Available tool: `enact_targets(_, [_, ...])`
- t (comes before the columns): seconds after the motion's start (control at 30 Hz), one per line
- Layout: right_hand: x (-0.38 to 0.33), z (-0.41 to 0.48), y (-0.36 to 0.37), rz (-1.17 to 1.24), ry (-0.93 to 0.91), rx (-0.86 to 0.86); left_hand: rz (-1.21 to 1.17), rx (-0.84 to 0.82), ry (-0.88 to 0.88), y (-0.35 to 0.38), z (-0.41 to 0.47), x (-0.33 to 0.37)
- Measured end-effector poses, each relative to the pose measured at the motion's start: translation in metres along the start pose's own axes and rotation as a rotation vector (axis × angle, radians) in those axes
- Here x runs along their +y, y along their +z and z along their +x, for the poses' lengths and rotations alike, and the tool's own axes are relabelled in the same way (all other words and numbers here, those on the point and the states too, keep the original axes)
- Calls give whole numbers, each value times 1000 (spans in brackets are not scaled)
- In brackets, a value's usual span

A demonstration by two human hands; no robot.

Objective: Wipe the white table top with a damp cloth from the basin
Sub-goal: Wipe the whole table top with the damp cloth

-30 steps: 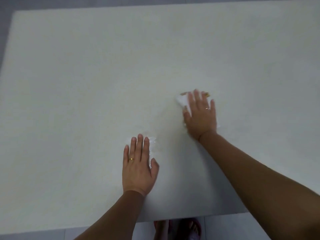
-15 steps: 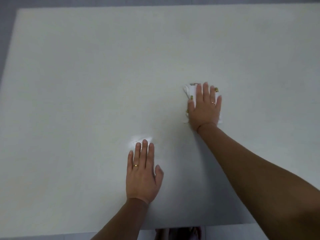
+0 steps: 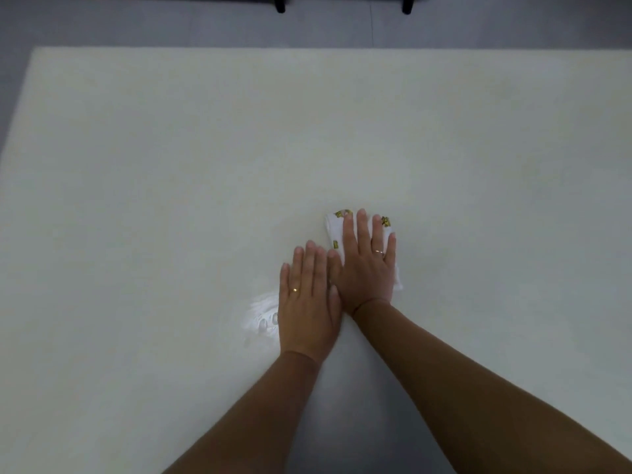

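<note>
Lying flat under the right hand (image 3: 367,268), the cloth (image 3: 335,230) sits about the middle of the counter (image 3: 154,165), well apart from every edge. Only its far part and a sliver toward the right edge show past the palm. The fingers (image 3: 362,230) of that hand are straight and slightly spread, pressing down on the fabric rather than curling round it. The left hand (image 3: 307,306) lies just beside it toward the left edge, the two hands touching along their inner sides. Its fingers are straight and together, with the palm on bare counter and nothing held.

Because pressure alone pins the cloth, a quick stroke could probably let it bunch or slide out from under the palm. A bright smear (image 3: 261,316) beside the left hand looks like a wet film catching the light. Weight leaned on that hand may make it skid, and a palm resting on damp surface is likely to leave prints. The far edge and both far corners lie a long reach away and could be skipped. No basin is in view for re-wetting.

No writing can be read. The cloth carries small yellow-and-dark printed motifs, too small to make out, and each hand wears a plain ring (image 3: 294,289).
</note>
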State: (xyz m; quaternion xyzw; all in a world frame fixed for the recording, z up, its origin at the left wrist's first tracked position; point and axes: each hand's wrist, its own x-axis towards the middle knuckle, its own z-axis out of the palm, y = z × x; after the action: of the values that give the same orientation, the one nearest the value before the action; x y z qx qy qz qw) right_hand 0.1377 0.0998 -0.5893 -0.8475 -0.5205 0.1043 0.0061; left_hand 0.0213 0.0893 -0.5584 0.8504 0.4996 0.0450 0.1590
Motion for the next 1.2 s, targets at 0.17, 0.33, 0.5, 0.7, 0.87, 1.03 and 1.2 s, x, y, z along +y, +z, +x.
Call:
enact_targets(0.17, [0,0,0,13,-4,-8,95,-44,-23,19,1,-9])
enact_targets(0.33, [28,30,-16,-45,-296,-20,48,-22,-18,21,1,-9])
enact_targets(0.5, [67,70,-23,-50,-83,15,19,-24,-27,22,2,-9])
enact_targets(0.7, [-13,55,-9,-8,-50,17,43,-58,-52,21,2,-7])
enact_targets(0.87, [50,94,-26,-116,-411,5,7,-35,-37,21,1,-7])
enact_targets(1.03, [28,116,-22,44,180,57,-3,-50,-44,21,2,-8])
enact_targets(1.2, [-20,98,-16,-29,-135,9,10,-65,-51,22,2,-8])
